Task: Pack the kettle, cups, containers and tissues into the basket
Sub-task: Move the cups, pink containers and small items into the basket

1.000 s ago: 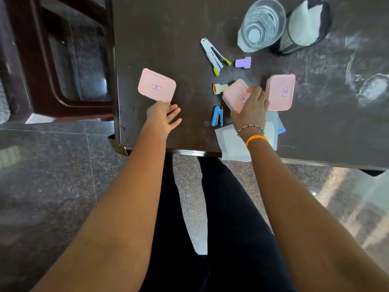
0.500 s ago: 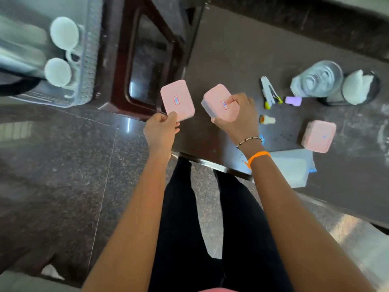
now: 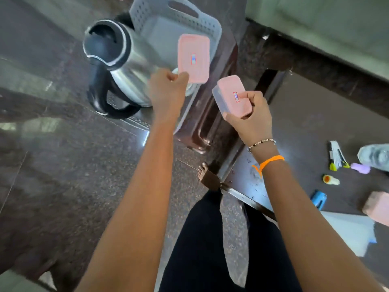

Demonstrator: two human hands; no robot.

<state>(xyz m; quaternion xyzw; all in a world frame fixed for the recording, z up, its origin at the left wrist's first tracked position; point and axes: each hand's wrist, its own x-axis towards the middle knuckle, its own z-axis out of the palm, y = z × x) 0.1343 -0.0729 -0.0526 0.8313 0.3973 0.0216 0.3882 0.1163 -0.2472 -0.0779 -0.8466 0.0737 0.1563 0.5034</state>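
The left hand (image 3: 168, 89) has its fingers curled and pinched on the near edge of a flat pink container (image 3: 193, 58), holding it up over the grey perforated basket (image 3: 174, 24) in the upper middle of the frame. The right hand (image 3: 251, 116), just right of centre, is wrapped around a second pink container (image 3: 231, 96), this one tilted so its clear body shows under the pink lid, thumb pressed on the lid by its small label. The two containers are near each other but apart.

Left of the basket, in the upper left, a steel kettle (image 3: 124, 66) with a black handle leans on its side; whether it lies inside the basket or against it I cannot tell. Something white and round peeps out under the left hand, too hidden to name.

On the dark table (image 3: 305, 127) at the right edge lie a third pink container (image 3: 377, 207), a folded white tissue pack (image 3: 349, 230), a blue clip (image 3: 318, 199), a small yellow cap (image 3: 330, 179), a purple piece (image 3: 361, 167) and a clear glass (image 3: 375, 155), blurred. A bare foot (image 3: 203, 171) stands on the polished floor (image 3: 63, 186) below the table corner.
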